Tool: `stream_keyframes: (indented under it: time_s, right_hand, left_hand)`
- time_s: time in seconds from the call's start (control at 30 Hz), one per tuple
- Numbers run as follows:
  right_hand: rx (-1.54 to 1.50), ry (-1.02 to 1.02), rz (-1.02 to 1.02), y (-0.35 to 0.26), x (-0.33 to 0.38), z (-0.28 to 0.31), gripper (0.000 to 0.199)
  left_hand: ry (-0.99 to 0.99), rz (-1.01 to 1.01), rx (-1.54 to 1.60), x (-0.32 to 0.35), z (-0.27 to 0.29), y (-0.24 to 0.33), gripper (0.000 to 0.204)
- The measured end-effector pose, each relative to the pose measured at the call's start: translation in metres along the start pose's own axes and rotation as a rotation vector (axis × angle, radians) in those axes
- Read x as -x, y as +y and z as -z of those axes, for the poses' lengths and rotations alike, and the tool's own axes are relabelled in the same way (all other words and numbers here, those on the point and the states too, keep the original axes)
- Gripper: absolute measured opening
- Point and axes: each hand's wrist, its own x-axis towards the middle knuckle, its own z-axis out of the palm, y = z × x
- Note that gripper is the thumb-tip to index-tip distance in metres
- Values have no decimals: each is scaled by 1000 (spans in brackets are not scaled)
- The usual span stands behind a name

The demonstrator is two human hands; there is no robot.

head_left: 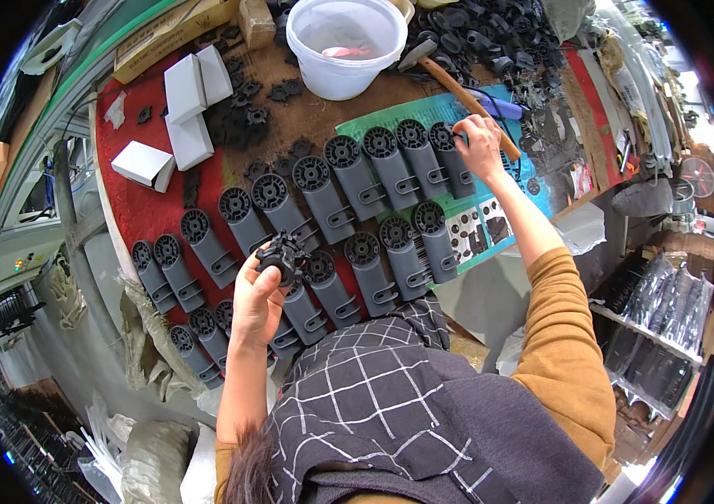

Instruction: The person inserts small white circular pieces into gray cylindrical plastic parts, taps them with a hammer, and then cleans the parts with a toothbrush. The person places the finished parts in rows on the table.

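Rows of grey plastic tubes [361,185] with black spoked round ends lie across the worktable. My left hand [258,302] is closed around several small black plastic parts [283,255], held above the nearer rows. My right hand [481,149] reaches to the far row's right end. Its fingers are bent together at the round end of the last grey tube [455,164]; what they pinch, if anything, is hidden. Just behind that hand lies a hammer [457,91] with a wooden handle, slanting across a green and blue printed sheet [357,126].
A white bucket [347,76] stands at the back, beside a heap of black plastic parts [491,34]. White boxes [186,88] and loose black pieces [243,118] lie at the back left on red cloth [117,143]. A purple object [501,107] rests by the hammer.
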Motion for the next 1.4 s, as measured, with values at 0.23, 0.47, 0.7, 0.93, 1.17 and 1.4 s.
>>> stream_keyframes:
  time_s: [0.23, 0.47, 0.7, 0.93, 1.17, 1.4]
  right_hand:
    - [94, -182, 170, 12, 1, -14, 13]
    - [125, -231, 167, 13, 17, -16, 31]
    - [131, -306, 57, 1, 14, -18, 32]
    - [235, -354, -17, -44, -5, 4, 31]
    - [-1434, -720, -85, -213, 21, 76, 21]
    - [-1516, -830, -423, -232, 20, 95, 18]
  left_hand:
    - [23, -3, -36, -4, -5, 3, 60]
    - [4, -4, -39, -5, -4, 5, 57]
    - [7, -9, -53, -1, -4, 5, 59]
    - [-7, -24, -41, -2, -10, 9, 68]
    - [-42, 19, -41, -8, -28, 7, 72]
    - [-109, 62, 28, -9, -34, 8, 63]
